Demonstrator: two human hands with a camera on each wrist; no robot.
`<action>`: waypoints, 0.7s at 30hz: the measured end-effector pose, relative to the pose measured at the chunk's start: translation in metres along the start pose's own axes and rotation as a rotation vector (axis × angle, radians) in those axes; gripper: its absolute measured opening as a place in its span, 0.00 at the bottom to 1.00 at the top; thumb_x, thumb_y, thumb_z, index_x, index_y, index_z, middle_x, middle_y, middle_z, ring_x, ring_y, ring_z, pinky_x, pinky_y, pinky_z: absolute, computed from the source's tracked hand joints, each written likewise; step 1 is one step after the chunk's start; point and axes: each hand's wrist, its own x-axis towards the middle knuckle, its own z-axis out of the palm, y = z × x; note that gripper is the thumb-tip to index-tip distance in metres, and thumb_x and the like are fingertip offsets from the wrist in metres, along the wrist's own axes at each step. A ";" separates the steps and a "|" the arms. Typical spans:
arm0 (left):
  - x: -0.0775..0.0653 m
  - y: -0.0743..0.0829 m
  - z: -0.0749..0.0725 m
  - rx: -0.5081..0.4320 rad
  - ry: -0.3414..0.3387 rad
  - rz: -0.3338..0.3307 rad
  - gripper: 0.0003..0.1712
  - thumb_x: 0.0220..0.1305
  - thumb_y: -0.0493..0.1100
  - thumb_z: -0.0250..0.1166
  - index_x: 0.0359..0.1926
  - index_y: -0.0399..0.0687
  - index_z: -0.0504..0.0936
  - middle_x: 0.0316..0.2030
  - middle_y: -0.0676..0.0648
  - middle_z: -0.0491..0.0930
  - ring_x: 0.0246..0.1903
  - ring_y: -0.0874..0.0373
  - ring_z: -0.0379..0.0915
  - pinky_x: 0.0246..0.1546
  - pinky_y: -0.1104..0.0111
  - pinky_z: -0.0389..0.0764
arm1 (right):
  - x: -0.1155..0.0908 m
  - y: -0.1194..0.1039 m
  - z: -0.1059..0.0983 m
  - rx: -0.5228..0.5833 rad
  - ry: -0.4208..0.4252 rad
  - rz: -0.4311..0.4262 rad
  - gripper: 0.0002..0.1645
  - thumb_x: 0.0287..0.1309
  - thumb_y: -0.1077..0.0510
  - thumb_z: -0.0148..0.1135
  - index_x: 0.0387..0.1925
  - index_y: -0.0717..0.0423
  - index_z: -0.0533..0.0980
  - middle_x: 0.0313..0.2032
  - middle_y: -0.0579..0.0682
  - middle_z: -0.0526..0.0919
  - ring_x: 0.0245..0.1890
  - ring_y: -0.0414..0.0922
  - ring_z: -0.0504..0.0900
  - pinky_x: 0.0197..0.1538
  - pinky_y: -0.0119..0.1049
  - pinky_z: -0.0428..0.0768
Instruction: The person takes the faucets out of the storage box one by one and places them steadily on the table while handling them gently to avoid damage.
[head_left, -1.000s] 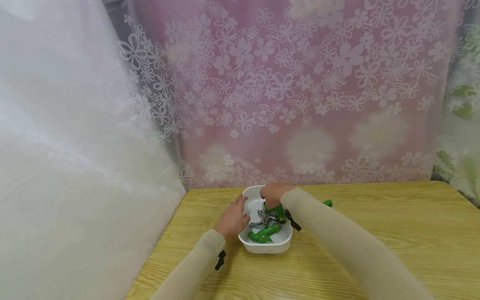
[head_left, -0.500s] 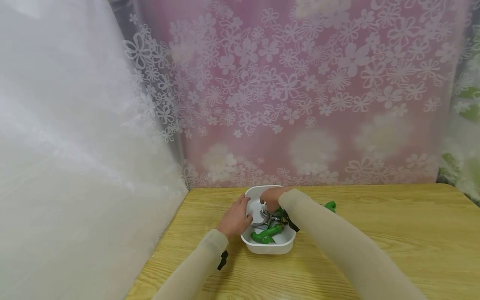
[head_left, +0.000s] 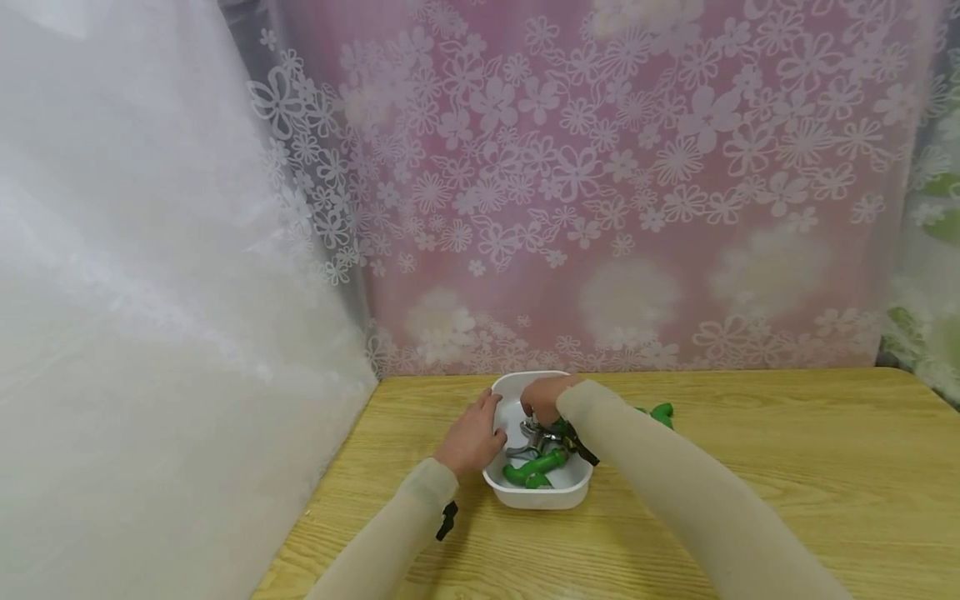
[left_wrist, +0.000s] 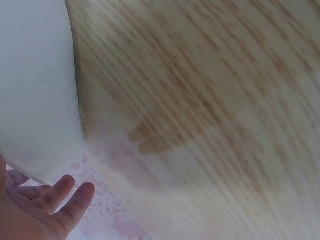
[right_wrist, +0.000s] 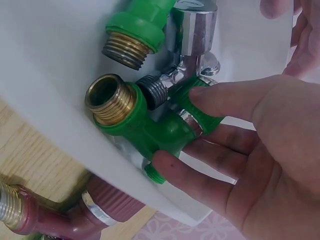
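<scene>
A white basin [head_left: 538,498] stands on the table. My left hand [head_left: 468,437] rests on its left rim with the fingers fairly straight and the thumb over the inside. In the left wrist view, its fingers [left_wrist: 75,205] are loosely spread beside the basin wall. Down inside the basin, my right hand [head_left: 546,393] grips a green valve [right_wrist: 150,130] with a brass threaded end, thumb on its ribbed knob and fingers beneath. A chrome valve [right_wrist: 195,30] lies right against it, and a green fitting [right_wrist: 140,30] with a brass thread is close by.
Another green piece [head_left: 536,467] lies at the basin's near end. Outside the basin, a dark red valve [right_wrist: 115,200] shows in the right wrist view. A green fitting [head_left: 663,414] lies on the wooden table [head_left: 787,467] beyond my right forearm. A floral curtain [head_left: 600,208] hangs behind.
The green valve under my right hand sits lower and is now mostly hidden by the hand and wrist in the head view. My left hand stays at the rim.
</scene>
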 end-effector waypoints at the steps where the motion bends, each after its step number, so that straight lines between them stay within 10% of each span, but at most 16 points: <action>1: 0.000 0.000 0.000 0.002 -0.003 -0.002 0.35 0.70 0.46 0.58 0.75 0.44 0.61 0.78 0.39 0.54 0.73 0.43 0.61 0.67 0.48 0.71 | 0.000 0.000 0.000 -0.003 0.003 0.001 0.15 0.64 0.62 0.63 0.51 0.46 0.82 0.48 0.44 0.84 0.41 0.41 0.77 0.51 0.42 0.80; 21: -0.002 0.004 -0.003 -0.026 -0.026 -0.029 0.35 0.70 0.45 0.58 0.75 0.46 0.61 0.78 0.41 0.53 0.72 0.44 0.61 0.67 0.49 0.71 | -0.010 0.002 -0.005 -0.026 0.091 -0.143 0.14 0.63 0.65 0.62 0.50 0.53 0.82 0.46 0.45 0.85 0.40 0.40 0.78 0.50 0.40 0.81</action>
